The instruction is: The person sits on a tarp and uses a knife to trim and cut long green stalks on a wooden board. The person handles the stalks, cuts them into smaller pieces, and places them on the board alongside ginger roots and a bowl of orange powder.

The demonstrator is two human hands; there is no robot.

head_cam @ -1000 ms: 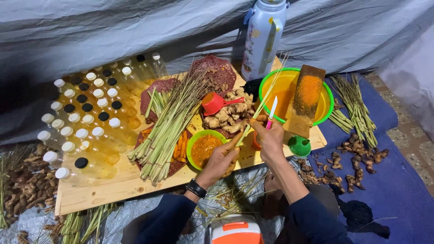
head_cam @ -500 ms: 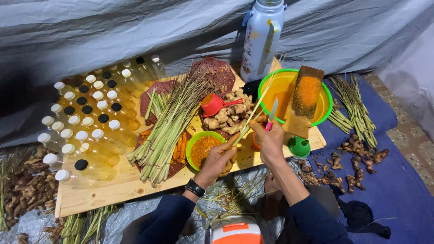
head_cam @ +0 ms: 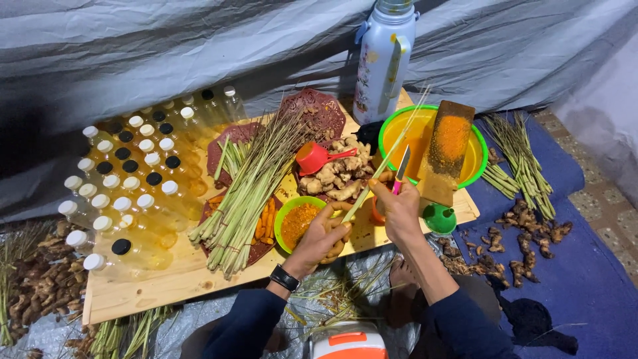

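My left hand grips the lower end of a long lemongrass stalk, which slants up and to the right over the wooden board. My right hand holds a small knife with a pink handle, blade pointing up, right beside the stalk. Both hands hover at the board's front edge, next to a small green bowl of orange paste. A bundle of lemongrass lies left of the hands. Ginger pieces with a red scoop sit just behind.
Several capped bottles of yellow liquid fill the board's left side. A yellow basin with a green rim holds a wooden grater. A white flask stands behind. A green funnel, loose roots and more lemongrass lie right.
Both hands stay near the board's front edge with the stalk and knife. The stalk has tilted slightly and the knife blade has shifted a little along it.
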